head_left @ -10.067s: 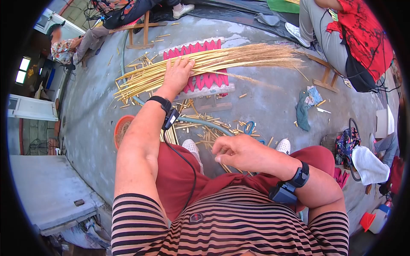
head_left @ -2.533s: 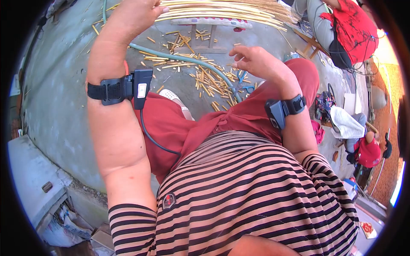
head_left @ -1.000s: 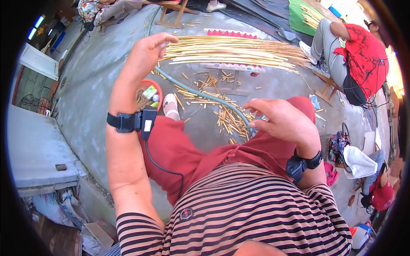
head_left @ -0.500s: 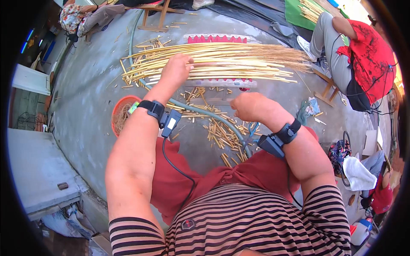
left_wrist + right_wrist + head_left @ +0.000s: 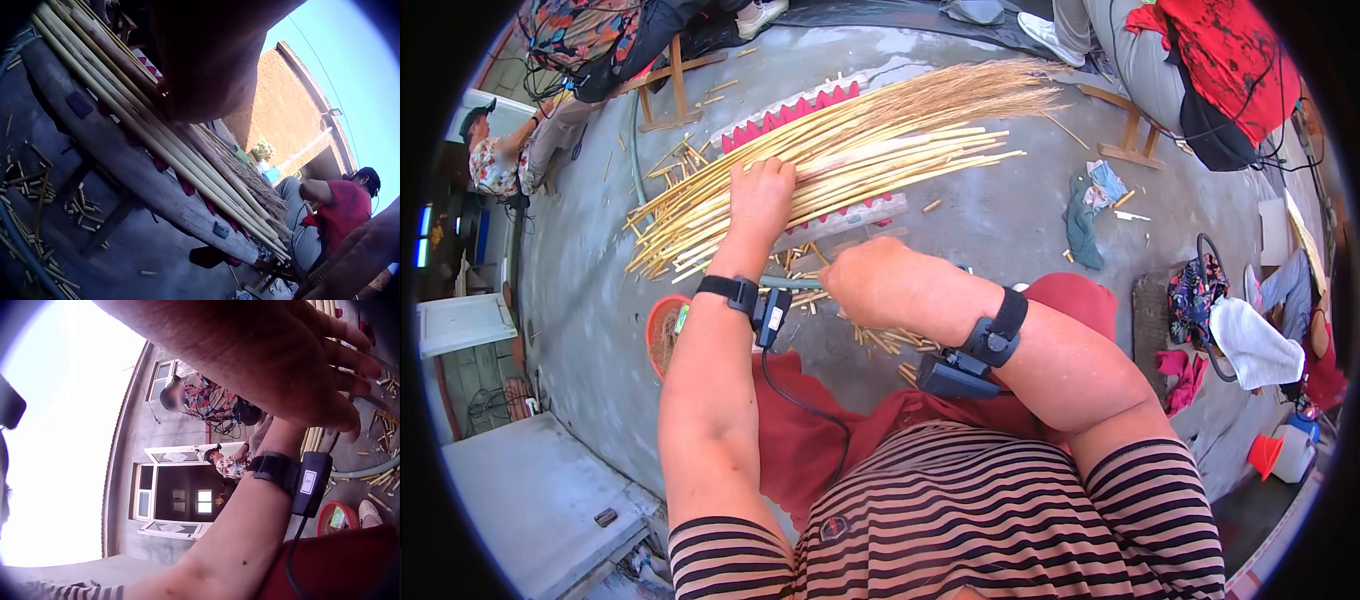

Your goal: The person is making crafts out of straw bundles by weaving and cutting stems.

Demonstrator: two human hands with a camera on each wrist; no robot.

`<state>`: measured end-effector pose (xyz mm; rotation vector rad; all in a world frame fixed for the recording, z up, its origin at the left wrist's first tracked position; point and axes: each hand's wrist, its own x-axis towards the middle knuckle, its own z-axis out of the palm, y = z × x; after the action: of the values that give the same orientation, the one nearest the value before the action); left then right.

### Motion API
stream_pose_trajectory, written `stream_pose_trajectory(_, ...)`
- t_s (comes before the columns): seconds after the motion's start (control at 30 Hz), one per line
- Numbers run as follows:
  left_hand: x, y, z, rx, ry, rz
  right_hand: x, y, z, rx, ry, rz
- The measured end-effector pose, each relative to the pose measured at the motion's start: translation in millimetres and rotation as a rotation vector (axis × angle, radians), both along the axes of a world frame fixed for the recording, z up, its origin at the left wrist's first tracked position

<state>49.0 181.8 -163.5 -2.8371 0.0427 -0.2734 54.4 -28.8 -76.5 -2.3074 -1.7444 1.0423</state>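
Note:
A wide bundle of pale stalks with brushy brown ends (image 5: 840,150) lies across a low bench (image 5: 860,214) covered with pink zigzag cloth. My left hand (image 5: 763,205) is on top of the bundle near its bare ends, with fingers bent over the stalks. In the left wrist view that hand (image 5: 209,62) is dark against the stalks (image 5: 144,122), and its fingertips are mostly hidden. On the near side of the bench, my right hand (image 5: 885,285) hangs above the floor, holding nothing. The right wrist view shows its fingers loosely extended from the hand (image 5: 269,356).
Short cut pieces (image 5: 880,338) and a green hose (image 5: 790,283) lie on the floor under my hands. An orange basin (image 5: 658,335) stands left of my legs. A person in red (image 5: 1235,70) sits at upper right. A dark green cloth (image 5: 1083,225) is on the right.
My right hand has moved left, closer to my left hand. The head view has turned, and the bundle appears more slanted. My left hand remains on the stalks, further left in view.

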Motion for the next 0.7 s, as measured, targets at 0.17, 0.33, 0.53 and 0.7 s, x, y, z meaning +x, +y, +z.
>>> stream_pose_trajectory(0.17,-12,10,3,-0.026,-0.045,-0.033,8,-13,2,0.042,0.01,-0.055)
stream_pose_trajectory(0.33,-19,-2,50,-0.67,-0.42,-0.073,30,-26,19,0.183,-0.052,-0.382)
stream_pose_trajectory(0.53,-58,-46,98,-1.591,0.021,0.041,72,-40,37,1.133,0.678,-0.996)
stream_pose_trajectory(0.7,-76,-60,94,-1.855,0.325,0.046,77,-62,46,1.405,0.997,-0.95)
